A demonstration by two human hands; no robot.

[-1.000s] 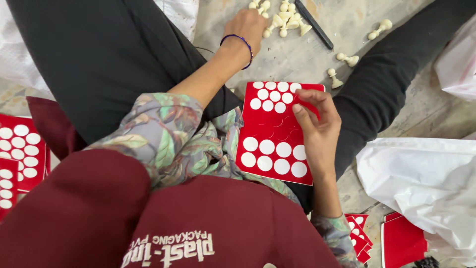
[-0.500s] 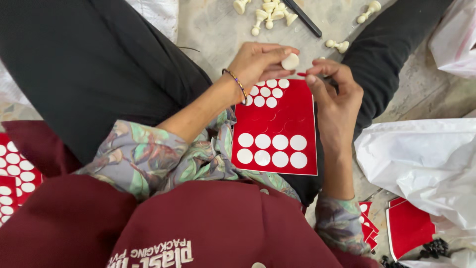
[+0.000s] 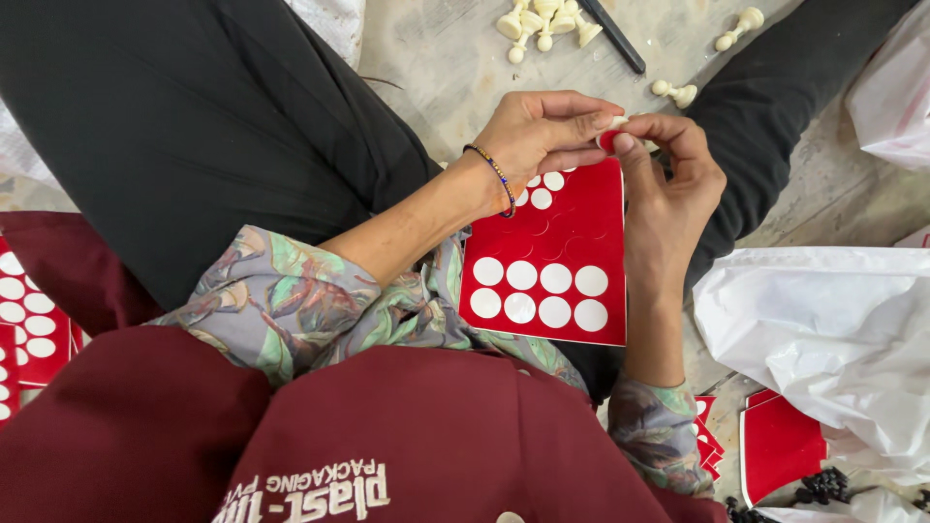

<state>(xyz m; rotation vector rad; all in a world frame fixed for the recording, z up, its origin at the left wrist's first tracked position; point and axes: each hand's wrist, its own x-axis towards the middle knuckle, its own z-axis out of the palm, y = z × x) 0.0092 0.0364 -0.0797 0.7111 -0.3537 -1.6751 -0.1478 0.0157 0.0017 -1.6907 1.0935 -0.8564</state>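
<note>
Both hands met above the lap: the left hand (image 3: 542, 131) pinched a small cream plastic pawn (image 3: 614, 124), while the right hand (image 3: 668, 184) pressed a round red sticker (image 3: 608, 140) against its base. Beneath them lay the red sticker sheet (image 3: 562, 247), its middle rows already peeled bare, eight white discs left nearest. More cream pawns (image 3: 542, 21) waited on the far floor (image 3: 455, 58).

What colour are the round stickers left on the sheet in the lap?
White, on a red sheet; the stickers show clearly in the head view.
</note>
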